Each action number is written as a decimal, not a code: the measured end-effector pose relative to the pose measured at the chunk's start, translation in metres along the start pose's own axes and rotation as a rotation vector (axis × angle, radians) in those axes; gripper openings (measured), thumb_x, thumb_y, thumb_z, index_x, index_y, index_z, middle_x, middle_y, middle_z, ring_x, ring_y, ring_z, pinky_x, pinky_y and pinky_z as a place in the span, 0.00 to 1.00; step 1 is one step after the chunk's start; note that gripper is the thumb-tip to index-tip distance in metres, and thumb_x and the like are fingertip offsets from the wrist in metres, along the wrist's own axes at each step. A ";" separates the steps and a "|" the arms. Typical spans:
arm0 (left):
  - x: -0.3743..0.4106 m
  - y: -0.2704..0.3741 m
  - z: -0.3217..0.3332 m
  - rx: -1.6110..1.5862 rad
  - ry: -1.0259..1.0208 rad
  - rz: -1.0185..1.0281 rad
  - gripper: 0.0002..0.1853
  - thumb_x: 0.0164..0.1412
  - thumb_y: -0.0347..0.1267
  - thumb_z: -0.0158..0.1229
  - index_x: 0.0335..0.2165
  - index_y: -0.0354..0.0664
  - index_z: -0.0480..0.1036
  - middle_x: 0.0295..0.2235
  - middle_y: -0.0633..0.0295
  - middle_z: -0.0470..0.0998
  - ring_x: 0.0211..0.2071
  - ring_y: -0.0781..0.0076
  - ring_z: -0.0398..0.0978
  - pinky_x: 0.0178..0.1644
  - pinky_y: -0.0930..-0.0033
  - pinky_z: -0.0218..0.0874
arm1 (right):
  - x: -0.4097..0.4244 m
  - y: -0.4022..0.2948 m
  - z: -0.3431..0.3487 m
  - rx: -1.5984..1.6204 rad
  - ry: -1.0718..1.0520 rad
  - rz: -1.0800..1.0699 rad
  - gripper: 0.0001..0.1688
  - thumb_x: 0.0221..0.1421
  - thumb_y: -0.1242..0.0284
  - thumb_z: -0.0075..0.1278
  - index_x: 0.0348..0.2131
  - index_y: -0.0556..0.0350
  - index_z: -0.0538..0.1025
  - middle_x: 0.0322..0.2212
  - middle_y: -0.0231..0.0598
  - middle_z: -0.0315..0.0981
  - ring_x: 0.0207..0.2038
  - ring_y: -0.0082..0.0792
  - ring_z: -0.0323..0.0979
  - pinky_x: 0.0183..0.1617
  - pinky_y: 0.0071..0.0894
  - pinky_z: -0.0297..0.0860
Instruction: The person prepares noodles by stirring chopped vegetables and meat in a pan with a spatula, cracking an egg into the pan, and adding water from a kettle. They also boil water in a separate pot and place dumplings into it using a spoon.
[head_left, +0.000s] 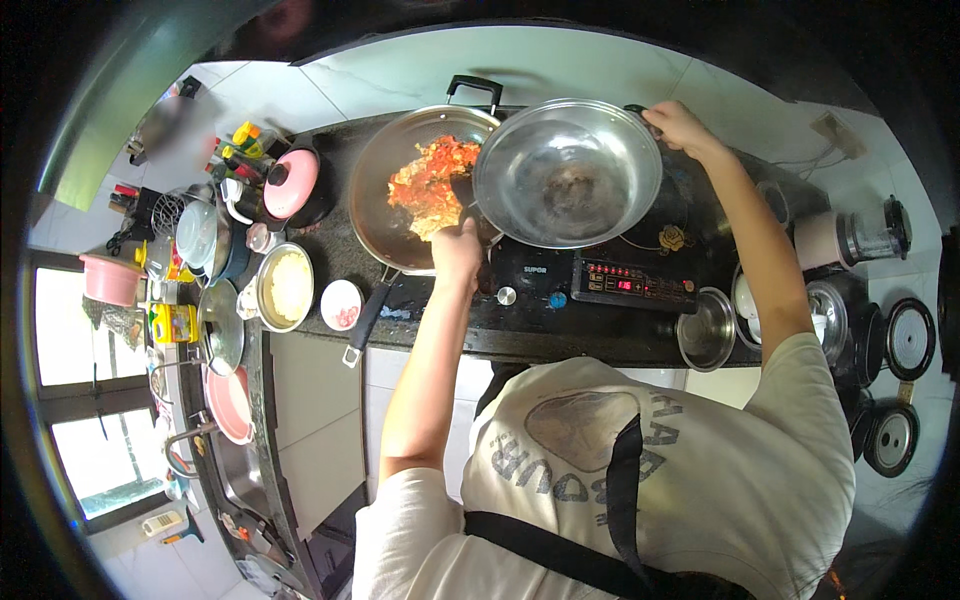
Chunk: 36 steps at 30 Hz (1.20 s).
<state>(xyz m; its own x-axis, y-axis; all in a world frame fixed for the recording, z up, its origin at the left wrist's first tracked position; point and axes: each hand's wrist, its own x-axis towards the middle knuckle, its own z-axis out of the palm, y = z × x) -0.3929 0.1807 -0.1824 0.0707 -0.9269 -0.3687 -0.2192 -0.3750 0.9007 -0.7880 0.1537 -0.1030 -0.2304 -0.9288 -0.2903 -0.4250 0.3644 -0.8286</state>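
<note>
My left hand (456, 255) grips a dark spatula (463, 193), its blade among cooked egg and tomato (431, 184) in a wide frying pan (375, 225). My right hand (679, 127) is closed on the black side handle of a shiny steel wok (570, 172), which overlaps the right rim of the frying pan. Dark marks show at the middle of the wok. The frying pan's long black handle (367, 319) points towards me, to the left of my left forearm.
An induction cooker's control panel (634, 285) lies nearer me. To the left are a small white bowl (342, 304), a steel bowl of pale food (285, 287) and a pink-lidded pot (291, 184). A steel bowl (706, 330) stands at the right front edge.
</note>
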 end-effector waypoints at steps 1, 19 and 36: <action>-0.010 0.012 -0.011 -0.005 -0.018 -0.069 0.10 0.60 0.30 0.49 0.34 0.33 0.70 0.18 0.65 0.69 0.15 0.79 0.63 0.17 0.74 0.53 | 0.006 -0.009 0.010 -0.014 -0.033 0.008 0.15 0.57 0.66 0.43 0.27 0.61 0.72 0.16 0.31 0.62 0.12 0.18 0.50 0.14 0.21 0.45; -0.008 -0.013 -0.086 -0.363 0.043 -0.295 0.09 0.60 0.32 0.49 0.30 0.36 0.66 0.16 0.68 0.63 0.10 0.80 0.56 0.11 0.76 0.44 | 0.080 -0.092 0.108 -0.346 -0.249 -0.011 0.18 0.58 0.67 0.43 0.24 0.67 0.70 0.14 0.36 0.60 0.11 0.22 0.49 0.12 0.26 0.47; -0.023 -0.005 -0.080 -0.380 0.012 -0.324 0.09 0.59 0.30 0.48 0.27 0.34 0.66 0.13 0.66 0.63 0.09 0.78 0.57 0.11 0.76 0.45 | 0.069 -0.113 0.099 -0.467 -0.234 0.017 0.18 0.58 0.67 0.42 0.24 0.66 0.71 0.15 0.35 0.62 0.11 0.20 0.50 0.11 0.22 0.47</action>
<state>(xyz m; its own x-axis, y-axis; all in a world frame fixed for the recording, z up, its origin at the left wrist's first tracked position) -0.3153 0.2022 -0.1597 0.0880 -0.7607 -0.6431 0.1863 -0.6216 0.7608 -0.6690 0.0414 -0.0774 -0.0614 -0.8934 -0.4450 -0.7805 0.3209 -0.5366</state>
